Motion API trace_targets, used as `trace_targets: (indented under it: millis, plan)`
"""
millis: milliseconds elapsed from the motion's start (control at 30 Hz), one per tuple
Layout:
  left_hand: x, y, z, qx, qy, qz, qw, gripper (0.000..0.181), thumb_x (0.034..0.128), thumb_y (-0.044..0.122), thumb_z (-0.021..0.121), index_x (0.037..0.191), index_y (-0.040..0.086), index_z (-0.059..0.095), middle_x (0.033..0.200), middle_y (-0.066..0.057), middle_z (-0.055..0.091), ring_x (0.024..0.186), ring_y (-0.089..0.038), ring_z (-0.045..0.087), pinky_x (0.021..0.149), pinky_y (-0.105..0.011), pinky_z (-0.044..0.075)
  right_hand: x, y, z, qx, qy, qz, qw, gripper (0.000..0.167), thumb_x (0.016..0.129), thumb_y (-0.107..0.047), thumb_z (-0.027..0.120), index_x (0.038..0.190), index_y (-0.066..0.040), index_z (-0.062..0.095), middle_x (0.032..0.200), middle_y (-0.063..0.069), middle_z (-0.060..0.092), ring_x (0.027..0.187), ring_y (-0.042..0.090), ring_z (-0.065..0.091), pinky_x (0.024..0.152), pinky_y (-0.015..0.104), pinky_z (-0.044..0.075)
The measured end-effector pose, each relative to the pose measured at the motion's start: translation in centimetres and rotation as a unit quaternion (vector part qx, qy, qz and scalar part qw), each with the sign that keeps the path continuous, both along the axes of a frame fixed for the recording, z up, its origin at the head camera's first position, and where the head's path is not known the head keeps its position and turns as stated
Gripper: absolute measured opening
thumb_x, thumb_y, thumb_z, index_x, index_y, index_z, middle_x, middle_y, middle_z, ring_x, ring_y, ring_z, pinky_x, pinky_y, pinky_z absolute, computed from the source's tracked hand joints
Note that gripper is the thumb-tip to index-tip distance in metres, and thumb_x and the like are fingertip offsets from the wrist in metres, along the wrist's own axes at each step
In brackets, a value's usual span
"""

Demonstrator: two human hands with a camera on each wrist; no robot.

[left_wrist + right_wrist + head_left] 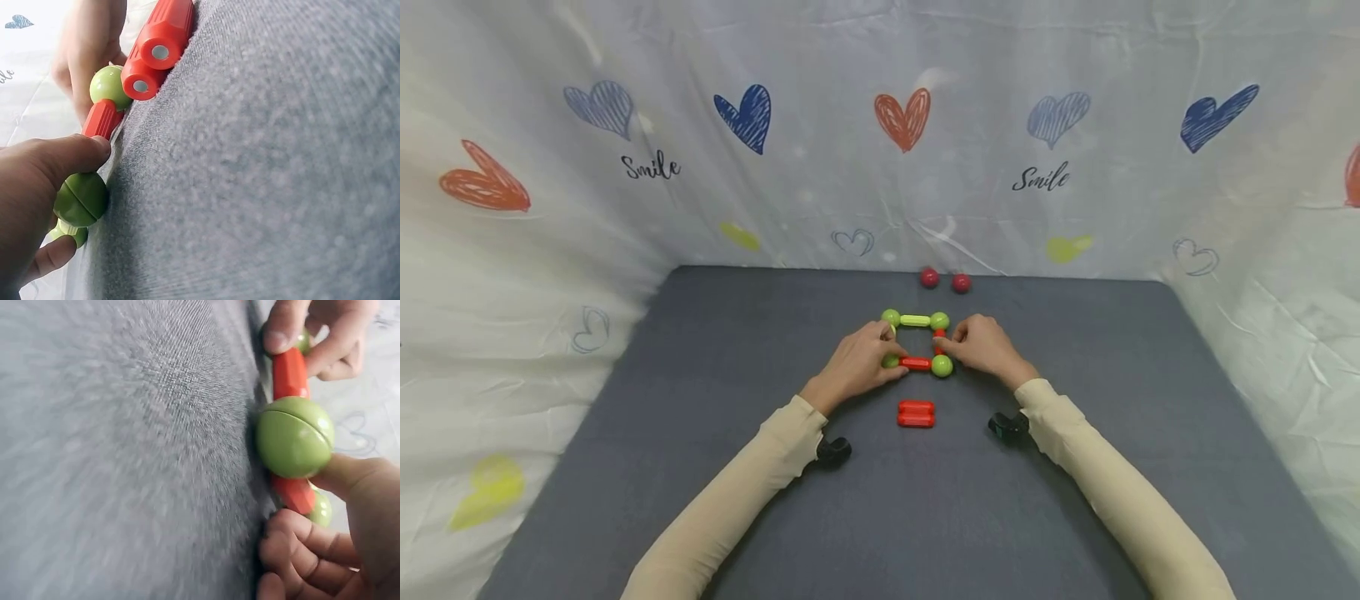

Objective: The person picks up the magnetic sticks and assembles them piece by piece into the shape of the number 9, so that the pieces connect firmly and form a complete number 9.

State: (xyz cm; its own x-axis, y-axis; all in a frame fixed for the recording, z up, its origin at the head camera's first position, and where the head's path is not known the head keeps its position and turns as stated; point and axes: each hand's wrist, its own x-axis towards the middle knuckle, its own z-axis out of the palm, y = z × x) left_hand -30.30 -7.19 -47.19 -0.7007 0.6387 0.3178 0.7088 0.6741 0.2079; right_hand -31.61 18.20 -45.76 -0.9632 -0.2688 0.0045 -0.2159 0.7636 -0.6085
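Observation:
A square of magnetic rods and green balls lies flat on the table. My left hand point(857, 358) grips its front left corner, thumb on the end of the front red magnetic rod point(916, 363), beside the front left green ball point(82, 200). My right hand point(985, 343) pinches the right-side red magnetic rod point(940, 335) from outside, between the front right ball point(942, 366) and the back right ball point(939, 322). A yellow-green rod point(914, 320) forms the back side, ending at the back left ball point(891, 317). Left-hand fingers mostly hide the left side.
Two loose red magnetic rods point(916, 414) lie side by side in front of the square. At the table's back edge sit two red balls point(929, 277). A white curtain point(820, 192) printed with hearts surrounds the grey table point(760, 333).

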Motion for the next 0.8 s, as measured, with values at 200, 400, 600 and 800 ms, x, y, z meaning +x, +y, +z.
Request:
trace_targets:
  millis: [200,400,600,800]
  plan:
    - [0.0,0.0,-0.1,0.006,-0.003,0.0,1.0,0.025,0.0857,0.036,0.081,0.104,0.018,0.081,0.088,0.006,0.043,0.077,-0.012,0.04,0.062,-0.027,0.037,-1.1,-0.8,-0.3,0.009,-0.012,-0.018,0.9997,0.049,0.088,-0.041,0.074,0.05,-0.015,0.057,0.045,-0.002,0.05,0.04,0.013,0.047,0.042,0.027,0.032]
    - [-0.1,0.0,-0.3,-0.002,-0.002,0.007,1.0,0.026,0.0861,0.038,0.08,0.105,0.02,0.081,0.088,0.006,0.042,0.077,-0.011,0.04,0.061,-0.026,0.036,-1.4,-0.9,-0.3,-0.01,-0.035,-0.027,0.999,0.047,0.088,-0.039,0.072,0.051,-0.012,0.062,0.046,0.001,0.055,0.044,0.017,0.054,0.045,0.028,0.037]
    - [-0.1,0.0,-0.4,-0.005,-0.002,0.011,0.9999,0.026,0.0867,0.039,0.079,0.105,0.02,0.081,0.088,0.006,0.042,0.076,-0.011,0.04,0.061,-0.026,0.036,-1.4,-0.8,-0.3,-0.015,-0.04,-0.028,0.9987,0.046,0.089,-0.04,0.071,0.053,-0.011,0.064,0.047,0.002,0.056,0.045,0.017,0.055,0.047,0.029,0.039]
    - [-0.2,-0.1,-0.4,0.0,0.001,0.01,0.9999,0.026,0.0862,0.038,0.08,0.104,0.019,0.08,0.089,0.006,0.044,0.076,-0.011,0.041,0.061,-0.026,0.037,-1.3,-0.8,-0.3,-0.02,-0.043,-0.033,0.9983,0.047,0.089,-0.041,0.072,0.054,-0.011,0.066,0.048,0.002,0.057,0.046,0.018,0.055,0.048,0.029,0.039]
